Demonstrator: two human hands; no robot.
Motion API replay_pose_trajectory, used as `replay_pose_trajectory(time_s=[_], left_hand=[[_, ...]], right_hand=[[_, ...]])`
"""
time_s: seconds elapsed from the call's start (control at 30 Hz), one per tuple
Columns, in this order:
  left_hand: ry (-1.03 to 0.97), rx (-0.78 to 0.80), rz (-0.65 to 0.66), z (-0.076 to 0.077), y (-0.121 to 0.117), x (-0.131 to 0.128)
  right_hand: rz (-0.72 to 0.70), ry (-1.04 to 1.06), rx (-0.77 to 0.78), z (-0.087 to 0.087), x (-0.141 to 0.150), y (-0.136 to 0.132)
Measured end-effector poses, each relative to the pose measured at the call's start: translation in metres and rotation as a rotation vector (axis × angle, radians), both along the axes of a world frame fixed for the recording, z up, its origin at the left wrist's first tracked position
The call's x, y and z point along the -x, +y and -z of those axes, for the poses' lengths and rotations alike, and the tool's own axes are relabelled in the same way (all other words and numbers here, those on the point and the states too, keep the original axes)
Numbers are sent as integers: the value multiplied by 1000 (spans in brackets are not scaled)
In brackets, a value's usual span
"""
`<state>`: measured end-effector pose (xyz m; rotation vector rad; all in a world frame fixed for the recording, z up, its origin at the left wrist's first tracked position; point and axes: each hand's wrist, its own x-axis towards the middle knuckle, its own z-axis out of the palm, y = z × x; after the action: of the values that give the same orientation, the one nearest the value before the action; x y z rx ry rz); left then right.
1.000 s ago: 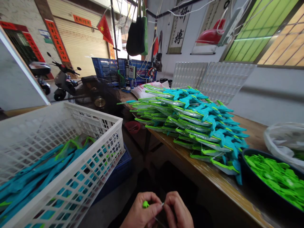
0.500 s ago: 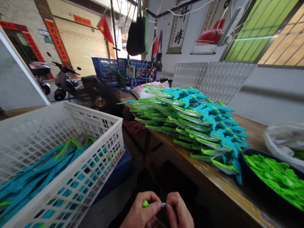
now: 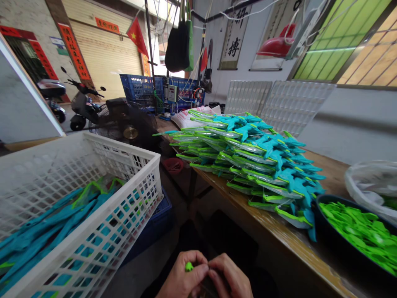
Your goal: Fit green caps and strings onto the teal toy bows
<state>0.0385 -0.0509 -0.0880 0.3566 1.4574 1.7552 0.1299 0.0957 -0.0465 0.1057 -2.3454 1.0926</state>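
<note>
My left hand (image 3: 185, 274) is closed at the bottom middle, with a small bright green plastic piece (image 3: 189, 267) poking out between thumb and curled fingers. Beside it, my right hand (image 3: 232, 276) is pinched, its fingertips meeting those of the left hand. The white string that showed between them a moment before is now covered by the fingers. To the right, a dark basin (image 3: 324, 223) holds many similar green plastic pieces (image 3: 359, 231). On the wooden table (image 3: 279, 236) lies a stack of turquoise and green plastic toys (image 3: 257, 153) with clear film and strings.
At left stands a white slatted crate (image 3: 124, 198) holding turquoise and green parts (image 3: 62, 223). A black fan (image 3: 130, 128) and a red basin (image 3: 173, 165) are beyond it. A clear plastic bag (image 3: 369, 178) sits behind the dark basin.
My right hand has moved left against the left fingertips, closing the small gap where the white string showed. The left hand has barely moved.
</note>
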Motion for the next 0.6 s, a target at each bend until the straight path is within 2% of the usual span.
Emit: replay_pose_trajectory(time_s=[0.27,0.43,0.6], left_hand=[[79,19,61,-17,1,5],[71,-91,80,-33,4,5],[69,-122,87,-34,6,5]], right_hand=[[-38,47,-55,-8,3,7],[10,61,-95,-8,5,4],[36,29,-119,-3,4,1]])
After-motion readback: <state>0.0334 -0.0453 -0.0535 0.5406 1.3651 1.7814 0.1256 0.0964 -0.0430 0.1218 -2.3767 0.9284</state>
